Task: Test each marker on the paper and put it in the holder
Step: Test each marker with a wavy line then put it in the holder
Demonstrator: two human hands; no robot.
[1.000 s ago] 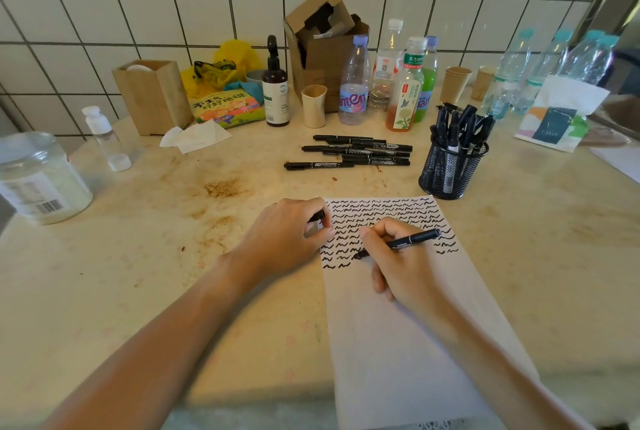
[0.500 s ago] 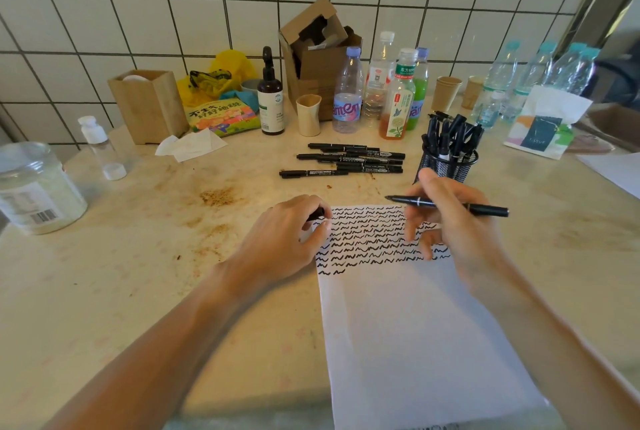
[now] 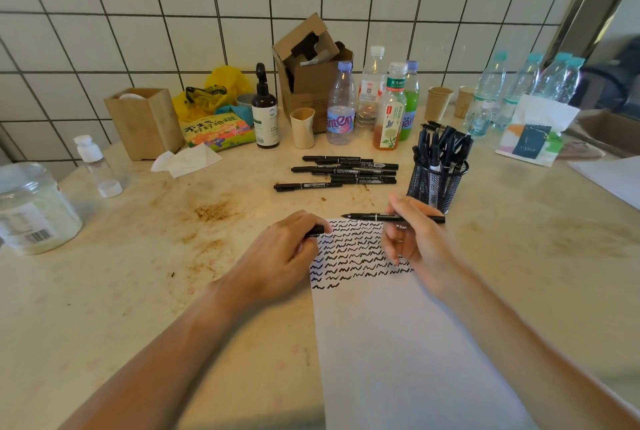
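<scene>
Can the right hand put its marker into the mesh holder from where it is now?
Probably yes. The right hand holds the marker just in front of the mesh holder, with nothing between them. The holder already looks crowded with markers, so finding a gap may be fiddly.

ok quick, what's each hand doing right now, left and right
Left hand: curled around a black marker cap.
Right hand: pinching an uncapped black marker above the paper.

Black wire-mesh holder point(image 3: 437, 184), matt paper point(image 3: 398, 343)
</scene>
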